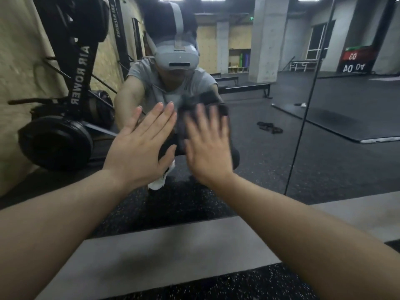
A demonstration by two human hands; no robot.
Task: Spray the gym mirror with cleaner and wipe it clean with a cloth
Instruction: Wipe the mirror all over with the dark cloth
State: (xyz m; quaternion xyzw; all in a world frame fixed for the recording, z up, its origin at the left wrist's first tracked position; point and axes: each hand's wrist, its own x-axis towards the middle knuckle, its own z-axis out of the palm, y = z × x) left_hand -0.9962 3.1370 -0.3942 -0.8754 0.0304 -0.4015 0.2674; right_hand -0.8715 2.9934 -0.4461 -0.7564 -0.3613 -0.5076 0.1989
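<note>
The gym mirror fills the upper view and reflects a crouching person with a headset. My left hand lies flat against the glass, fingers straight and together. My right hand, blurred by motion, presses a dark cloth onto the mirror with spread straight fingers. The cloth shows above and beside my fingertips, the rest hidden under the palm. No spray bottle is in view.
A grey ledge runs along the mirror's base, above speckled black rubber floor. A vertical seam splits the mirror panels on the right. An air rower stands against the left wall beside the mirror.
</note>
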